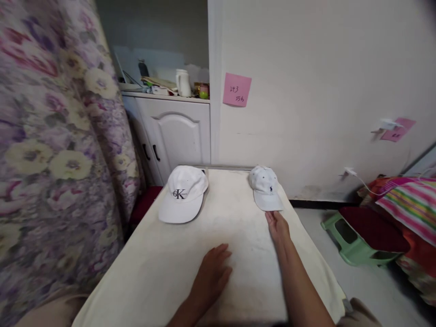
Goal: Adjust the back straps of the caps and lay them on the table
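Two white baseball caps are on a table covered with a cream cloth. On the left is the larger cap, marked with black "CK" letters, its brim towards me. The smaller cap, with a little dark emblem, is at the far right of the table. My right hand pinches the front edge of its brim, with the fingertips partly hidden beneath. My left hand is low over the middle of the cloth, fingers apart, holding nothing and away from both caps.
A floral curtain hangs along the left. Behind the table are a white cabinet and a wall with a pink note. A white jug stands on the cabinet shelf. A green stool is on the floor at right.
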### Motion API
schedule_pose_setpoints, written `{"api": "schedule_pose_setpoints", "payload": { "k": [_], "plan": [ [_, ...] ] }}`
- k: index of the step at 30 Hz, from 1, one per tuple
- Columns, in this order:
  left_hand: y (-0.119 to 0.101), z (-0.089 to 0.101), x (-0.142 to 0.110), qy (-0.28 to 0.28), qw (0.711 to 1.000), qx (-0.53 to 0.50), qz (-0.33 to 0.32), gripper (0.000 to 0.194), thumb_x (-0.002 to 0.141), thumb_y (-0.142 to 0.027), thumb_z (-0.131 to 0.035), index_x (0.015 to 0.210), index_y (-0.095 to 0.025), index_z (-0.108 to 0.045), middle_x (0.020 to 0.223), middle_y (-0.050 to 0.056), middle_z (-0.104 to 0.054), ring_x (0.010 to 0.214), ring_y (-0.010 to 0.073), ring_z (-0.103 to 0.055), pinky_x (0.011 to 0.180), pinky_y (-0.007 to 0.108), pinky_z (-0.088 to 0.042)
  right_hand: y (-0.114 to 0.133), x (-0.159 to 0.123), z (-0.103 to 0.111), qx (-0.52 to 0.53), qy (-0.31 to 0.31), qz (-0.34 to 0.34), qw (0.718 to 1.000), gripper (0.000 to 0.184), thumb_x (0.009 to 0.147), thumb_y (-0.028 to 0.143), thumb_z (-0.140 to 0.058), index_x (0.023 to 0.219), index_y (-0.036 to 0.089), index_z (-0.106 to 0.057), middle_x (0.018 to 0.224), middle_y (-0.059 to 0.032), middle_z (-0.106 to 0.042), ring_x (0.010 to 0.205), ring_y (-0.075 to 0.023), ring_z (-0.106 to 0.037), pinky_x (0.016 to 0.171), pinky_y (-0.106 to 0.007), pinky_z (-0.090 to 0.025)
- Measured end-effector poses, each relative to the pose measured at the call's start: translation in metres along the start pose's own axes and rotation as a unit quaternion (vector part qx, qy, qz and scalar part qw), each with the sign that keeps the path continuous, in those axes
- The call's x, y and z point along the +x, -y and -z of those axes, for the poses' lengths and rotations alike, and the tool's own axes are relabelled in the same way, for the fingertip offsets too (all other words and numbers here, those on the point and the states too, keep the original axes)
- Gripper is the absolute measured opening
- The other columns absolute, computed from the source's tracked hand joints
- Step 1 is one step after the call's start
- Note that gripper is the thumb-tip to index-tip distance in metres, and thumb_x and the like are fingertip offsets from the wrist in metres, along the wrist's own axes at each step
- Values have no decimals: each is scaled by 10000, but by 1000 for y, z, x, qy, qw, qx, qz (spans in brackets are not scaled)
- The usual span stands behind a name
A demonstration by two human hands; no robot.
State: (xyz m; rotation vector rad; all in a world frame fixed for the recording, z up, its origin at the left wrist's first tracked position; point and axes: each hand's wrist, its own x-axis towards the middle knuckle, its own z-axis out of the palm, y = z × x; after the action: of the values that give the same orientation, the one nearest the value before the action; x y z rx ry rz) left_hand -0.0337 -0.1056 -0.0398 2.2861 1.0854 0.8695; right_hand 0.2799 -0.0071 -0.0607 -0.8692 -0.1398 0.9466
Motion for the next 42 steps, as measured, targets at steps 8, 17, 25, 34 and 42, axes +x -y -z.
{"api": "schedule_pose_setpoints", "payload": {
  "k": [8,17,25,34,42],
  "plan": [
    [27,44,8,-257,798,-475,267,332,742,-308,-754,1036,-163,-699,1048,123,-732,997,262,-684,960,423,-500,-25,-57,8,-93,41,63,993,310,663,231,-779,939,151,-665,862,-53,-748,849,-181,-726,853,-318,-596],
    [88,92,29,-352,703,-558,266,253,774,-134,-692,1022,-168,-661,1004,84,-728,930,179,-697,1019,393,-474,-26,-61,7,-118,57,104,986,320,645,296,-775,906,160,-649,879,-52,-737,884,-195,-720,867,-362,-592],
    [91,87,31,-362,687,-574,258,231,778,-128,-684,1005,-156,-646,967,86,-730,918,194,-704,997,413,-495,-26,-58,9,-140,63,93,984,306,642,288,-791,893,163,-665,877,-54,-741,811,-177,-718,750,-317,-614],
    [87,86,30,-374,689,-571,245,277,734,-140,-725,995,-156,-633,951,76,-730,917,200,-707,986,403,-496,-23,-58,8,-144,63,79,984,282,646,276,-783,874,161,-664,849,-53,-742,741,-152,-700,691,-284,-608],
    [96,94,29,-332,666,-624,239,183,712,-110,-719,893,-118,-689,843,81,-754,817,171,-708,834,296,-555,-23,-58,4,-149,65,80,983,285,652,293,-781,869,160,-654,845,-59,-736,711,-160,-693,681,-306,-604]
  ]
}}
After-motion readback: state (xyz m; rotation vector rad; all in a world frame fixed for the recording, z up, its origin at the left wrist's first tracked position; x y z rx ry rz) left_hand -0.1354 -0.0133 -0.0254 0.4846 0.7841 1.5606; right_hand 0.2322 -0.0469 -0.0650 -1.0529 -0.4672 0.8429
